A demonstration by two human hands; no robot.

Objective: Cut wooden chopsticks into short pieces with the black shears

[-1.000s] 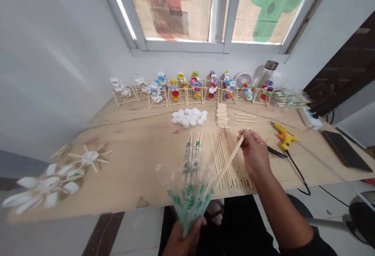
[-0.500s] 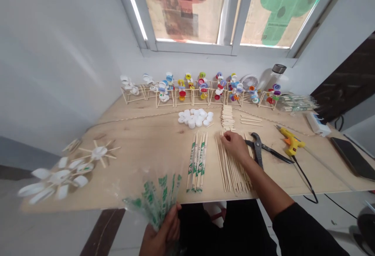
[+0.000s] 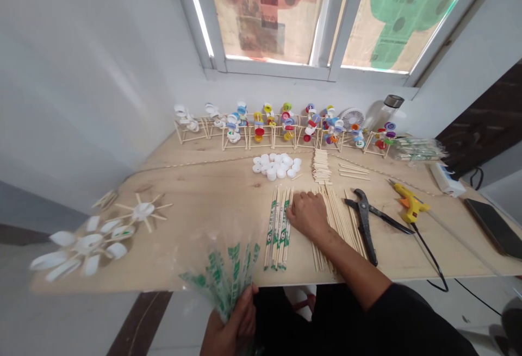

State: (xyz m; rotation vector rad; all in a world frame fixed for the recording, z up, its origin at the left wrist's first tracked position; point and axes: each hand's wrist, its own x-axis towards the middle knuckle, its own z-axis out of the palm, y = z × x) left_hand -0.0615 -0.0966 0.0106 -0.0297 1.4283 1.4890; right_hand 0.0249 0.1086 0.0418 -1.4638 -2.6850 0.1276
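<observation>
My left hand [image 3: 234, 315] is closed round a bunch of clear plastic chopstick wrappers [image 3: 223, 272] with green print, fanned out over the table's front edge. My right hand [image 3: 308, 212] is curled at the right side of a few wrapped chopsticks [image 3: 276, 236] lying on the table; its fingertips are hidden, so whether it grips one cannot be seen. Beneath and right of that hand and forearm lie many bare chopsticks [image 3: 340, 217], side by side. Pliers [image 3: 366, 228] with black handles rest just right of them.
White bottle caps [image 3: 277, 166] and short stick pieces [image 3: 321, 167] lie farther back. Small stick frames with coloured caps [image 3: 259, 127] line the wall. At right are a yellow glue gun [image 3: 411, 204], a power strip [image 3: 447, 179] and a phone [image 3: 494, 226]. Cap-and-stick wheels [image 3: 87, 244] sit left.
My right hand has moved left from the bare chopsticks to the edge of the wrapped ones. The left hand still holds the wrappers. The view has shifted slightly.
</observation>
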